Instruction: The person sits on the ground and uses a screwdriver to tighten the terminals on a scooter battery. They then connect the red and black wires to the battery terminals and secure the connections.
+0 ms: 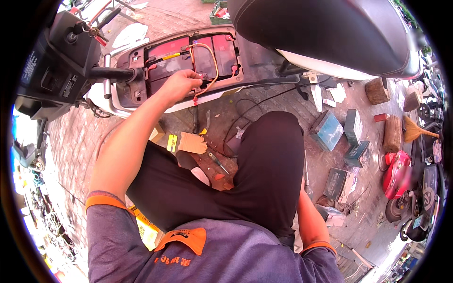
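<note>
My left hand (183, 86) reaches over the near edge of the scooter's open battery bay (137, 87). Its fingertips are pinched together at a terminal of a near battery; whatever they grip is too small to make out. Several batteries with red tops (222, 53) sit side by side in the bay. A yellowish cable (217, 70) arches over them, just right of my fingers, and runs down to a red connector (195, 100) at the bay's edge. A yellow-banded lead (171, 56) crosses the far batteries. Behind my right thigh, my right hand is hidden; only the forearm (312, 219) shows.
The black seat (325, 35) is at upper right, the handlebar column (56, 61) at upper left. On the brick ground lie a screwdriver (218, 162), torn cardboard (192, 143), several loose batteries (326, 130), wooden logs (392, 133) and a red bag-like object (397, 175).
</note>
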{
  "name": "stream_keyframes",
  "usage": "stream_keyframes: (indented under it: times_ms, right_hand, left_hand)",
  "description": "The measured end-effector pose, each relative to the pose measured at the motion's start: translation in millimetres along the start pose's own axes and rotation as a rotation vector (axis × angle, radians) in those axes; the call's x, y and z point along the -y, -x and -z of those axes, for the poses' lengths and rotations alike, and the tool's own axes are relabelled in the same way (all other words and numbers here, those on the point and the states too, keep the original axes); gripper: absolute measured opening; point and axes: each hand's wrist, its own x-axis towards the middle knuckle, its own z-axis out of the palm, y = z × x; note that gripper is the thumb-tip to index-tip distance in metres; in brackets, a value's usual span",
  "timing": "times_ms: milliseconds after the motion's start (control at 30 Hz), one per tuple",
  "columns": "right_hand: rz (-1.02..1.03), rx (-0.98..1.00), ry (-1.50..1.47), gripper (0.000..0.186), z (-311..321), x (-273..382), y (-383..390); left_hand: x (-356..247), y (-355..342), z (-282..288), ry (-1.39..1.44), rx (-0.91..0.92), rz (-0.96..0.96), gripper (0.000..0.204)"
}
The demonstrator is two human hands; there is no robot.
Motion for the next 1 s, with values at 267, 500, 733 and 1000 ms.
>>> stream_keyframes:
  times_ms: [267,500,733,1000]
  right_hand:
    - [0.545,-0.113,-0.101,0.03,111.6,263.0,27.4]
    - [1.282,-0.207,0.242,0.018,95.2,446.6,143.1]
    - [1.206,0.172,0.004,0.028,-53.4,523.4,127.8]
    - [0.957,0.153,-0.366,0.016,-138.6,527.6,51.8]
  left_hand:
    - [-35.9,-28.3,-37.4,-0.753,-0.126,-0.076,0.069]
    - [-24.5,-51.0,-31.2,-0.763,-0.078,-0.237,0.051]
    - [-11.4,-71.6,-29.5,-0.547,-0.015,-0.097,0.032]
    - [-2.0,-42.0,-7.3,-0.702,0.041,-0.206,0.033]
